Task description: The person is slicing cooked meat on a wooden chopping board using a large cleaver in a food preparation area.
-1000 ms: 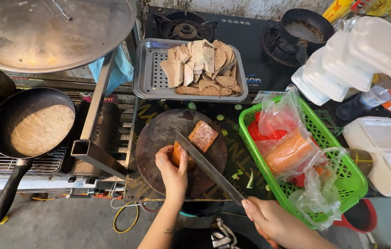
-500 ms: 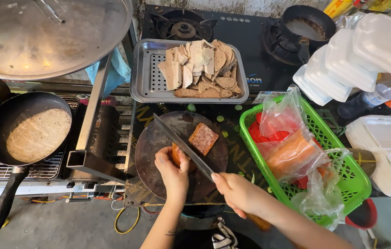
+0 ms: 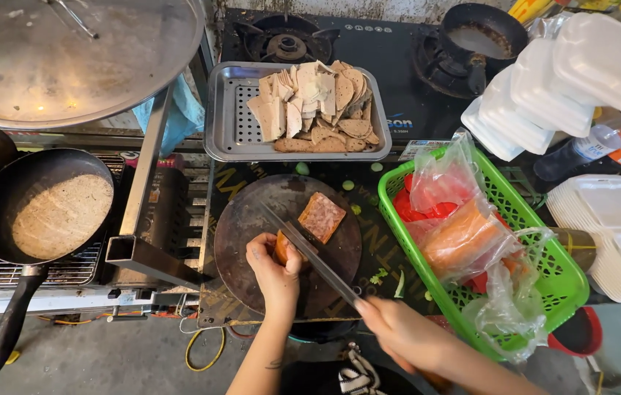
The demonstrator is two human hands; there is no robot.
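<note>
My left hand [image 3: 275, 267] presses an orange-brown block of meat loaf [image 3: 282, 247] onto the round dark cutting board [image 3: 241, 230]. Most of that block is hidden under my fingers. My right hand [image 3: 398, 335] grips the handle of a long knife [image 3: 309, 252], whose blade lies diagonally across the board just right of my left fingers. A cut slab of the loaf [image 3: 321, 216] rests flat on the board beyond the blade.
A perforated metal tray [image 3: 231, 124] of sliced pale loaf sits behind the board. A green basket [image 3: 560, 272] with bagged food stands right. White foam boxes [image 3: 588, 66] are stacked far right. A frying pan [image 3: 43, 208] rests left, a large wok [image 3: 69, 58] above it.
The knife swung from a position right of the board to across it beside my left fingers. My right hand shifted left, then back right; my left hand stayed on the block.
</note>
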